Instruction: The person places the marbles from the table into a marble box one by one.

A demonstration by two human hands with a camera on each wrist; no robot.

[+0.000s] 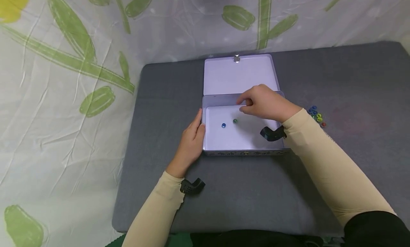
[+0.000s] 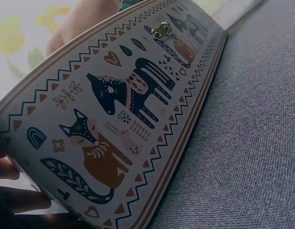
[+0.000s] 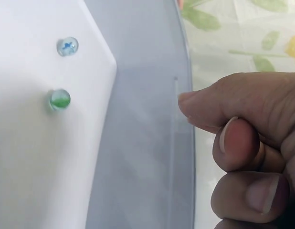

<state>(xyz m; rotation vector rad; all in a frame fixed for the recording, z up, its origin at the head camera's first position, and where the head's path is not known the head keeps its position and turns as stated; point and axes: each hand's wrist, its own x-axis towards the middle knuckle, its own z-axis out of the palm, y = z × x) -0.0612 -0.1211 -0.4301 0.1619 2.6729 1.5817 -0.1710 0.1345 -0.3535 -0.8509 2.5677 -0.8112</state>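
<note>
A shallow metal tin box (image 1: 245, 152) lies with its lid (image 1: 240, 74) folded back. On its white inner floor sit a blue marble (image 1: 223, 125) and a green marble (image 1: 235, 121). My left hand (image 1: 190, 140) rests along the tin's left outer wall, fingers fairly straight. In the left wrist view those fingers (image 2: 23, 200) lie against the side of the tin's animal-patterned front (image 2: 123, 95). My right hand (image 1: 264, 103) hovers over the tin's far right part, index finger and thumb bent with a gap between them. The right wrist view shows loosely curled fingers (image 3: 236, 143) with no marble among them.
On the grey cloth-covered table (image 1: 160, 190), several small marbles (image 1: 315, 114) in blue, yellow, green and red lie grouped right of the tin, partly behind my right forearm. A leaf-patterned curtain (image 1: 192, 30) hangs along the table's back and left. A small clasp (image 1: 237, 58) sits on the lid's edge.
</note>
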